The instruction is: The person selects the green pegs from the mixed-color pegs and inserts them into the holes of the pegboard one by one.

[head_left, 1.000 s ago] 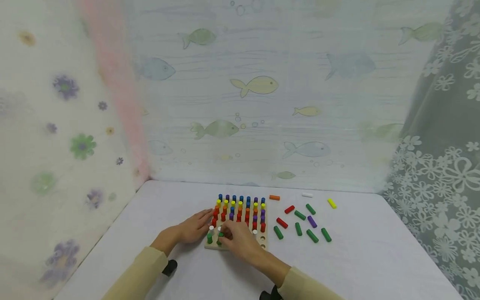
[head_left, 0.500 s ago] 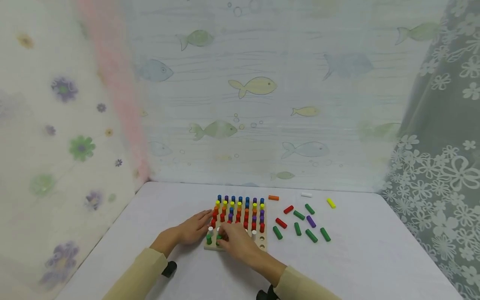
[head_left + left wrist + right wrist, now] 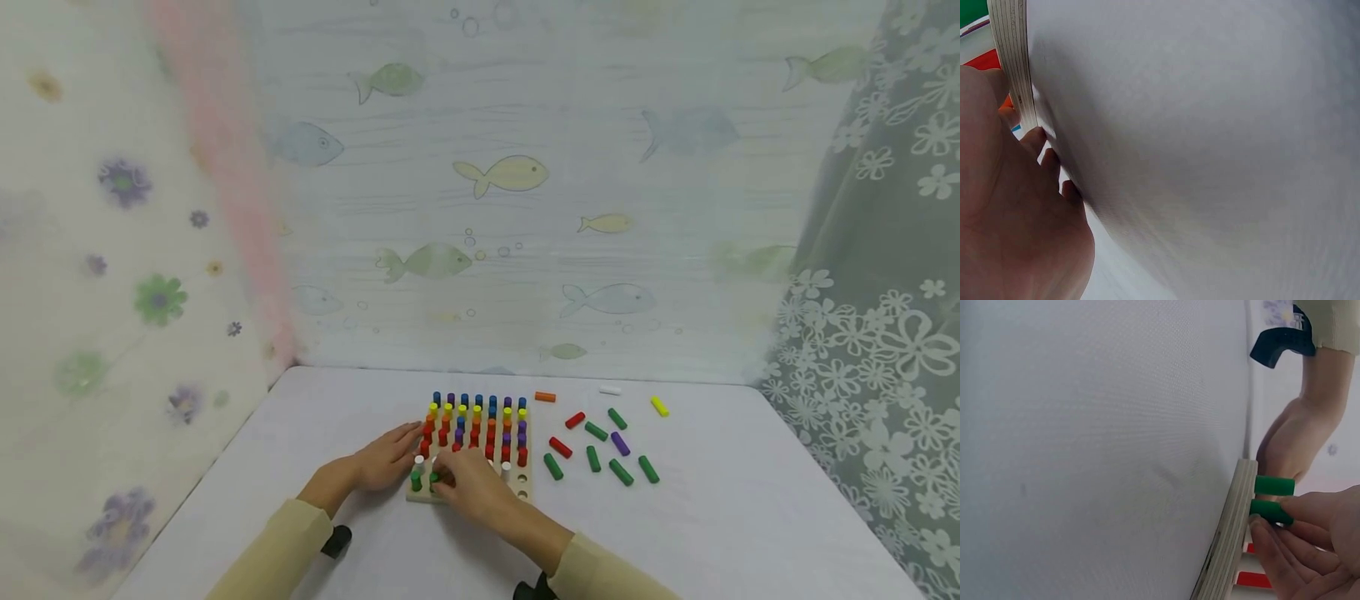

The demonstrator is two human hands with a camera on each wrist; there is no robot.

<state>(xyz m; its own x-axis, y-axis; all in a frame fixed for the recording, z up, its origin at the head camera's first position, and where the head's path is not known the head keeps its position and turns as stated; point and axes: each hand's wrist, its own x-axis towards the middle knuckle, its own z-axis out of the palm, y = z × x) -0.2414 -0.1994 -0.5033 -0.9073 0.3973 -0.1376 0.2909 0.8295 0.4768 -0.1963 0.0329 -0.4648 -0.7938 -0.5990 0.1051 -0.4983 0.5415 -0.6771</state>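
Note:
A wooden pegboard (image 3: 417,498) lies on the white-covered table, holding rows of coloured pegs. At its near left corner my right hand (image 3: 474,485) pinches a green peg (image 3: 1266,510) between thumb and fingers; the peg stands in the board's front row, its base at the board surface. Beside it stands another green peg (image 3: 1274,485). A white peg (image 3: 419,463) stands just behind them. My left hand (image 3: 384,460) rests along the board's left edge, fingertips (image 3: 1049,159) against its side. My right hand hides part of the two nearest rows.
Right of the board lie loose pegs: several green ones (image 3: 621,472), two red (image 3: 560,447), a purple one (image 3: 619,443), an orange one (image 3: 545,397), a white one (image 3: 610,391) and a yellow one (image 3: 659,407). Bare holes (image 3: 522,479) show at the board's near right corner.
My right hand has shifted slightly down and left with the green peg, which now sits lower at the board. The left hand stays at the board's edge. The head view has drifted slightly.

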